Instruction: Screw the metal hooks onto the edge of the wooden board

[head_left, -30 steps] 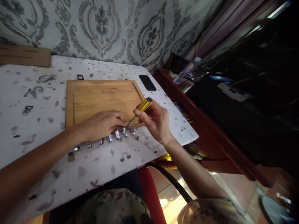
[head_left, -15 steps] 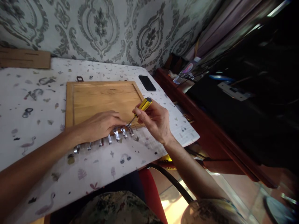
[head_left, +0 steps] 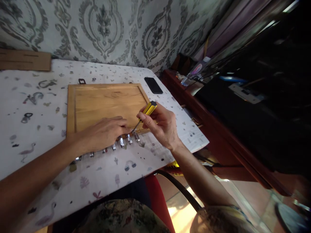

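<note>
A framed wooden board lies on the table, with a row of shiny metal hooks along its near edge. My right hand is closed round the yellow-and-black handle of a screwdriver. The screwdriver slants down to the left, its tip at the board's near edge by the right-hand hooks. My left hand rests over the near edge, fingers stretched toward the tip and touching there. Its thumb is hidden, and the left forearm partly covers the leftmost hooks. The screw or hole under the tip is too small to make out.
A black phone lies right of the board on the patterned tablecloth. Brown cardboard is at the back left. A dark red cabinet with a plastic bottle borders the table's right side. A patterned wall rises behind.
The view has shifted slightly. My left hand sits a little lower over the hooks, covering more of the leftmost ones. The screwdriver keeps nearly the same place and slant.
</note>
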Tool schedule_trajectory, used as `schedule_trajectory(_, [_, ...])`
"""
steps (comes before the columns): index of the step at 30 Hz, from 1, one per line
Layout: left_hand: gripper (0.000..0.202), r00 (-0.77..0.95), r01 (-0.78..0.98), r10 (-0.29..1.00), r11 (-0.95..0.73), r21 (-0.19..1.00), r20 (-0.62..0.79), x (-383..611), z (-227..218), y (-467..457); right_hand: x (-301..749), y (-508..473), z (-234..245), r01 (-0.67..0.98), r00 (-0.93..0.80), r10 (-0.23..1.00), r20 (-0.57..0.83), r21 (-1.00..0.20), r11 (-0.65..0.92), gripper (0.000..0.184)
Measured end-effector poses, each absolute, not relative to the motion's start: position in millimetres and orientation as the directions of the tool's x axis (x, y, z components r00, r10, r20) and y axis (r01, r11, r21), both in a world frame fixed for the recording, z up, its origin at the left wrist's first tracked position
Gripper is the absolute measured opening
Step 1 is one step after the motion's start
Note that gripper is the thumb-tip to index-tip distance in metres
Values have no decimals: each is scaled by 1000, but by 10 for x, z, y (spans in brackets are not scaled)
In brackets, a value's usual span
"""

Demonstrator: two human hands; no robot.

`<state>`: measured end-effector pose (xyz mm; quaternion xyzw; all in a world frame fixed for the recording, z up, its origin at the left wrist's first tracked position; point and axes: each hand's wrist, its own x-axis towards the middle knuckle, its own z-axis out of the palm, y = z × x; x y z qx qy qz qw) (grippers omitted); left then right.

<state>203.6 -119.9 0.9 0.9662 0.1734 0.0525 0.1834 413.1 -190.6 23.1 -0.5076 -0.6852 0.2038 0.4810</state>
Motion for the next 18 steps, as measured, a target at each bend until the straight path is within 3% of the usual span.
schedule_trajectory(6, [37, 939, 305, 342, -879, 366, 38, 2041, 8, -1198, 4123, -1968, 249, 440, 95, 866, 492, -801, 407, 36])
schedule_trajectory(9, [33, 945, 268, 318, -883, 386, 72, 2032, -1, -1187, 4156, -2037, 322, 488, 178, 839, 515, -786, 379, 38])
schedule_trajectory(14, [34, 944, 240, 307, -890, 388, 120, 2025, -42, -1197, 4231, -2116, 310, 487, 83, 923, 376, -823, 292, 51])
schedule_trajectory(18, [38, 939, 251, 320, -889, 383, 127, 2029, -52, -1221, 4232, -2159, 219, 472, 197, 889, 414, -835, 284, 43])
